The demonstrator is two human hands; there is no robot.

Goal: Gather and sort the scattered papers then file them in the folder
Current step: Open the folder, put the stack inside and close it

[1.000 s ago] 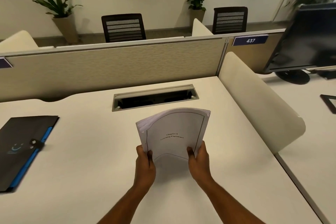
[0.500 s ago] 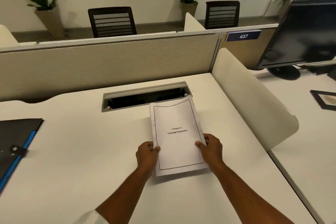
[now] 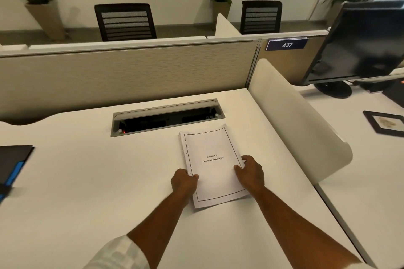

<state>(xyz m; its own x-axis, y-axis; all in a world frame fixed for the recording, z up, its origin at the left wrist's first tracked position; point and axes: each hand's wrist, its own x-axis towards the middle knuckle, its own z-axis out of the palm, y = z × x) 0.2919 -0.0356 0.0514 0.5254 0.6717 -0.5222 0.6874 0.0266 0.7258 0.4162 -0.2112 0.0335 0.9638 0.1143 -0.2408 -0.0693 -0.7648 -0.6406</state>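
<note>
Looking mostly gathered: paper stack (image 3: 213, 166) squared flat on surface (image 3: 87, 181), left hand (image 3: 183, 183) and right hand (image 3: 251, 171) fingers pinching its side edges. Filing left, folder (image 3: 13, 166) far left, apart.

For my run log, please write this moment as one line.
stage: papers gathered | paper stack: flat on desk | left hand, right hand: holding stack edges | folder: far left

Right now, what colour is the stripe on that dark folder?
Bright blue, along the edge of the folder at the desk's left side, seen in the head view.
</note>
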